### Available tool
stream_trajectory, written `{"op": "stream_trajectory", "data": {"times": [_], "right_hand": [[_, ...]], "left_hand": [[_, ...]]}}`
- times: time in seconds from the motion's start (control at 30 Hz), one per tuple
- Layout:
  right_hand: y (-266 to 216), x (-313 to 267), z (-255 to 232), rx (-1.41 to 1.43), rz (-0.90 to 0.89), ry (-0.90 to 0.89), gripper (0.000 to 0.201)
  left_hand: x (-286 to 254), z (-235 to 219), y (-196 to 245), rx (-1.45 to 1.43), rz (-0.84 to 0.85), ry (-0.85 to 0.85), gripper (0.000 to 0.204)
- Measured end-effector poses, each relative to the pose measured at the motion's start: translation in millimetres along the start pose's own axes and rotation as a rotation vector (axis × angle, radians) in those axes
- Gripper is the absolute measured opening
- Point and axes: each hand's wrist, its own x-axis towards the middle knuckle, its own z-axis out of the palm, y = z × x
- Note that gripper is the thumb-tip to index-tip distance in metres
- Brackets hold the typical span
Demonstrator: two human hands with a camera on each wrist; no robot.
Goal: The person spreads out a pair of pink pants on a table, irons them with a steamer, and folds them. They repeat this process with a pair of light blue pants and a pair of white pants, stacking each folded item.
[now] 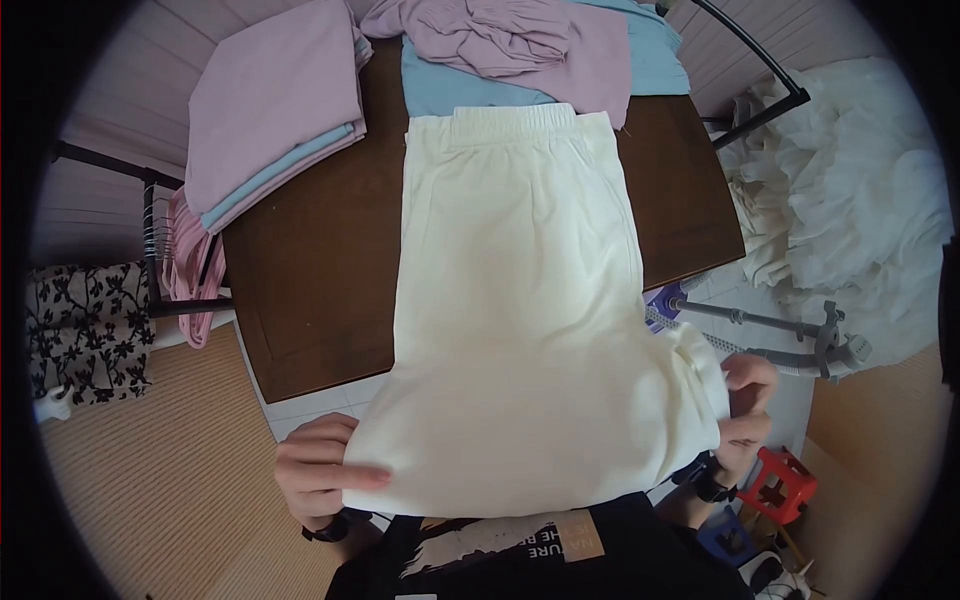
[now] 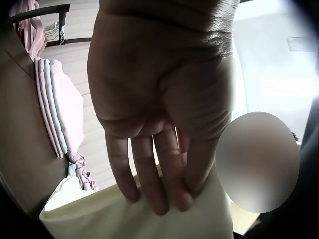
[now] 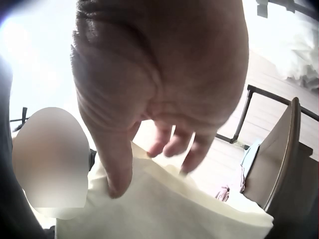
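A cream elastic-waisted garment [image 1: 520, 270] lies with its gathered waistband at the far end, on the dark brown table [image 1: 310, 300]. Its wide lower part extends past the near table edge toward the person's body. At the lower left corner the left hand [image 1: 318, 468] grips the cloth, thumb on top. In the left wrist view, that hand's fingertips [image 2: 160, 206] press against the fabric. The right hand [image 1: 748, 400] holds the lower right side, where the cloth bunches in folds. Seen from the right wrist, its thumb [image 3: 118, 179] lies over the cloth, other fingers behind the edge.
Folded pink and blue cloths [image 1: 275, 100] are stacked at the table's back left. More pink cloth [image 1: 490, 35] lies crumpled over blue fabric behind the waistband. Pink hangers [image 1: 190, 260] hang at left. White ruffled fabric [image 1: 860, 200], a vacuum tube [image 1: 740, 315] and a red stool [image 1: 778, 485] are right.
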Motion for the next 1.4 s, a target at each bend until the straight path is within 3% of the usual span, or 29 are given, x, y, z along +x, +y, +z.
{"op": "stream_trajectory", "data": {"times": [0.03,0.1,0.13,0.17,0.2,0.23,0.27,0.3,0.33,0.4,0.43,0.47,0.5,0.53,0.6,0.7,0.77,0.8,0.83,0.9,0.97,1.03,1.1,1.13,1.2,1.37,1.4], "right_hand": [[2,13,13,-0.078,-0.201,0.206,0.022],[5,19,36,-0.153,-0.396,0.407,0.033],[6,13,49,0.063,-0.409,0.501,0.037],[7,22,44,0.164,-0.487,0.388,0.035],[6,42,22,0.382,-0.564,-0.086,0.033],[6,62,4,0.509,-0.551,-0.413,0.033],[6,72,-6,0.58,-0.482,-0.532,0.032],[16,77,-18,0.74,-0.408,-0.636,0.018],[20,82,-19,0.888,-0.221,-0.525,0.014],[30,84,-29,0.613,0.048,-0.164,0.01],[37,95,-33,0.389,0.041,-0.043,0.012],[44,105,-37,0.162,0.061,0.075,0.017],[56,133,-35,0.128,0.001,0.072,0.023],[61,151,-32,0.181,0.061,0.1,0.025],[75,178,-28,0.237,0.186,0.201,0.031],[90,223,-22,-0.096,0.331,0.185,0.032],[100,242,-1,-0.009,0.196,0.207,0.042],[101,242,9,-0.148,0.053,0.204,0.052],[101,236,8,-0.505,-0.082,0.193,0.059],[95,207,13,-0.564,-0.077,0.264,0.044],[96,161,5,-0.486,0.2,0.198,0.025],[94,115,7,-0.392,0.502,0.082,0.014],[99,79,25,-0.29,0.609,0.121,0.016],[95,76,38,-0.29,0.61,0.117,0.016],[85,72,65,-0.42,0.418,0.131,0.017],[78,83,85,-0.519,0.464,0.109,0.022],[76,83,83,-0.344,0.466,0.128,0.023]], "left_hand": [[0,-3,0,0.025,0.017,-0.029,0.034],[7,-3,2,0.05,0.026,-0.055,0.033],[15,0,3,0.085,0.072,-0.015,0.033],[22,1,6,0.121,0.117,0.025,0.034],[28,-1,10,0.117,0.091,0.032,0.021],[35,-4,5,0.122,0.086,0.031,0.021],[43,-8,-4,0.048,0.126,0.061,0.008],[50,-11,-10,-0.026,0.165,0.092,0.007],[59,-8,-7,-0.078,0.043,0.217,0.028],[73,-15,-12,-0.025,-0.163,0.345,0.022],[80,-27,-26,0.347,-0.14,0.394,0.012],[102,-26,-34,0.404,-0.228,0.509,0.01],[129,-27,-39,0.392,-0.27,0.53,0.014],[149,-29,-47,0.363,-0.37,0.544,0.015],[181,-33,-67,0.227,-0.344,0.532,0.018],[214,-43,-91,0.11,-0.411,0.482,0.025],[222,-49,-124,0.18,-0.391,0.444,0.026],[220,-51,-137,0.252,-0.369,0.412,0.027],[211,-49,-141,0.252,-0.367,0.415,0.027],[176,-39,-133,0.705,-0.304,0.424,0.028],[133,-41,-117,0.714,-0.429,0.267,0.028],[95,-32,-108,0.235,-0.84,0.349,0.023],[75,-14,-105,0.114,-0.792,0.39,0.021],[70,-6,-103,0.004,-0.732,0.433,0.02],[76,14,-100,0.024,-0.716,0.411,0.016],[107,40,-94,0.188,-0.761,0.352,0.014],[103,39,-91,0.189,-0.755,0.356,0.014]]}}
